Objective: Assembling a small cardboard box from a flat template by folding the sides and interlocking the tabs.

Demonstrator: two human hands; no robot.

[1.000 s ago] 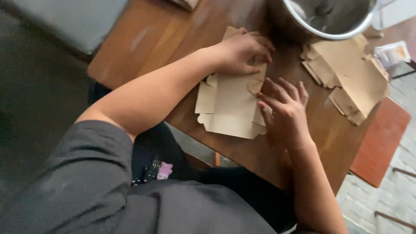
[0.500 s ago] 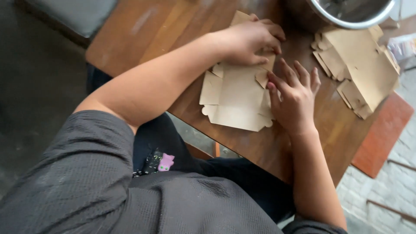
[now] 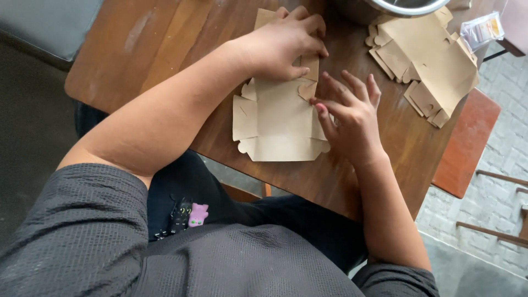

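A flat brown cardboard box blank [image 3: 275,124] with tabbed flaps lies on the wooden table [image 3: 165,44]. My left hand [image 3: 283,41] covers its far half, fingers curled over a flap near the blank's upper right. My right hand [image 3: 349,113] rests at the blank's right edge, fingers spread, the index fingertip on a side tab. Both hands press on the cardboard; neither lifts it off the table.
A stack of more flat cardboard blanks [image 3: 429,60] lies at the table's right. A metal bowl [image 3: 390,8] stands at the far edge. A small clear packet [image 3: 481,30] sits at the top right. A reddish stool [image 3: 467,146] stands beside the table.
The view has shifted a little, so the table sits lower in frame. My left hand stays on the far flap; my right hand has spread along the right edge.
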